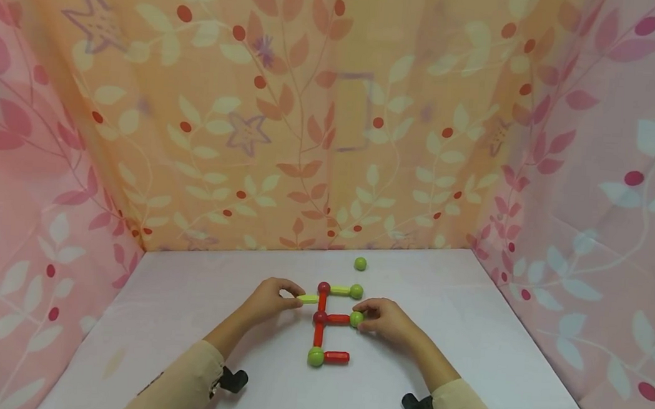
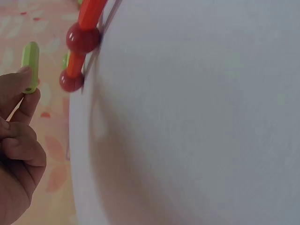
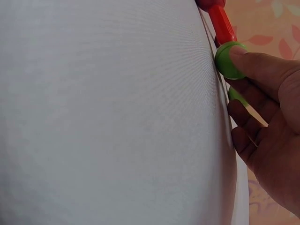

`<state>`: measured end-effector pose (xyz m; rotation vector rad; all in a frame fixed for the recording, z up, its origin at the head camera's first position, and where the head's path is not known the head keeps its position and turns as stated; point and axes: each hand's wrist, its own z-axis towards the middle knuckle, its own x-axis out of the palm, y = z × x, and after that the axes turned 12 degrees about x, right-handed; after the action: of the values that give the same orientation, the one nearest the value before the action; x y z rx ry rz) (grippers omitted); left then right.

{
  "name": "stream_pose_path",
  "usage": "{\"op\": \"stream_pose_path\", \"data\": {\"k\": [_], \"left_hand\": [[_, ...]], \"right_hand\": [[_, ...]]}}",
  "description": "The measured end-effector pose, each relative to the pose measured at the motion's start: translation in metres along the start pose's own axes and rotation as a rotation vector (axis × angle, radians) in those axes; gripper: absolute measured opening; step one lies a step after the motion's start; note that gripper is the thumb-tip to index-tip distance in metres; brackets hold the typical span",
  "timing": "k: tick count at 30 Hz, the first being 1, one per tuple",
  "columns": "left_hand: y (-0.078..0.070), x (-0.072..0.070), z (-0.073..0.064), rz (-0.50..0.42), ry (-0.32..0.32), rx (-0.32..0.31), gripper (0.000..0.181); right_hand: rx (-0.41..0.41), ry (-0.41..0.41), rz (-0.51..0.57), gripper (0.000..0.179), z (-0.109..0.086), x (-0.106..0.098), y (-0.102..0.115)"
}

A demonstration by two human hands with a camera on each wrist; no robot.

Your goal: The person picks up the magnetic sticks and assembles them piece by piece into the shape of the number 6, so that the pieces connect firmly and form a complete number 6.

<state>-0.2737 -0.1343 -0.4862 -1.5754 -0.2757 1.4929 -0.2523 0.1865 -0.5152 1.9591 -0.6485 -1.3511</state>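
My left hand (image 1: pixel 272 298) pinches a light green rod (image 2: pixel 30 65) between thumb and fingers, just left of a joined frame of rods and balls. Down the frame's left side run red rods (image 1: pixel 318 334), with a red ball (image 1: pixel 324 288) at the top, another red ball (image 2: pixel 83 37) midway and a green ball (image 1: pixel 315 356) at the near end. From the middle ball a red rod (image 3: pixel 222 24) reaches right to a green ball (image 3: pixel 229 60), which my right hand (image 1: pixel 389 321) pinches. The top arm is a light green rod (image 1: pixel 340 290) ending in a green ball (image 1: pixel 356 291).
A loose green ball (image 1: pixel 360 264) lies beyond the frame on the white-covered table (image 1: pixel 199 272). At the near end, a short red rod (image 1: pixel 337 357) sticks out to the right. Patterned curtains (image 1: pixel 305 197) stand along the back and both sides.
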Motion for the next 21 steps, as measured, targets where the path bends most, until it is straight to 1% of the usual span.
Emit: {"op": "stream_pose_path", "data": {"k": [7,14,18,21], "left_hand": [[-0.019,0.022,0.0,-0.032,0.059,0.068,0.016],[-0.036,0.047,0.0,-0.076,0.103,0.066,0.015],[-0.039,0.061,0.0,-0.083,0.143,0.075,0.015],[-0.04,0.069,-0.001,-0.084,0.171,0.063,0.015]], "right_hand": [[-0.022,-0.007,-0.02,0.035,-0.001,0.0,0.001],[-0.029,-0.011,-0.036,0.036,0.0,-0.002,0.001],[-0.043,-0.009,-0.036,0.036,0.0,-0.003,0.0],[-0.05,-0.004,-0.032,0.036,0.0,-0.002,0.0]]}}
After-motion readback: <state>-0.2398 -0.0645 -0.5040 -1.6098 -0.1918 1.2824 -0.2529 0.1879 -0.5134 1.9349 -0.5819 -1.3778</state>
